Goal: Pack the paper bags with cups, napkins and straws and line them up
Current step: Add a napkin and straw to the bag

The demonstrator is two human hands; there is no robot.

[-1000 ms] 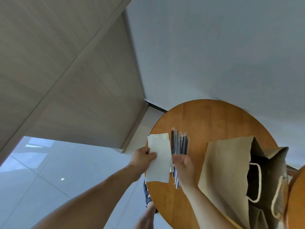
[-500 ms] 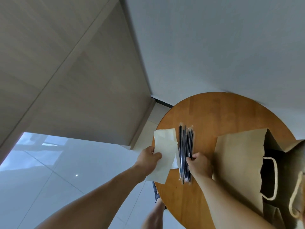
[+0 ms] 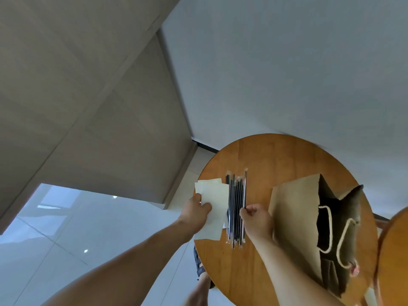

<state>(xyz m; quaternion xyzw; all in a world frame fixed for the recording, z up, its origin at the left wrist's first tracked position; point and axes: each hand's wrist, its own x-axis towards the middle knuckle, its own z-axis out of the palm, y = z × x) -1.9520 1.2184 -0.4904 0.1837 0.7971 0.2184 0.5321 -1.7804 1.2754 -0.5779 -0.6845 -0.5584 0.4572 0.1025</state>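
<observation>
On the round wooden table (image 3: pixel 273 155) lies a bundle of black straws in clear wrappers (image 3: pixel 234 206). My right hand (image 3: pixel 257 219) pinches one wrapped straw (image 3: pixel 244 191) at the bundle's right side, slightly apart from the rest. My left hand (image 3: pixel 195 212) holds a white napkin (image 3: pixel 215 209) over the table's left edge, and another napkin (image 3: pixel 209 183) lies beneath it. An open brown paper bag (image 3: pixel 295 219) with cord handles stands to the right. No cups are visible.
A second round wooden surface (image 3: pixel 395 257) shows at the right edge. A grey wall stands behind the table, with wood panelling on the left and glossy white floor tiles below. My foot (image 3: pixel 199 263) shows under the table's near edge.
My right hand has pinched a single straw and drawn it right of the bundle. The left hand still holds the napkin. The view has shifted, so the table sits further right.
</observation>
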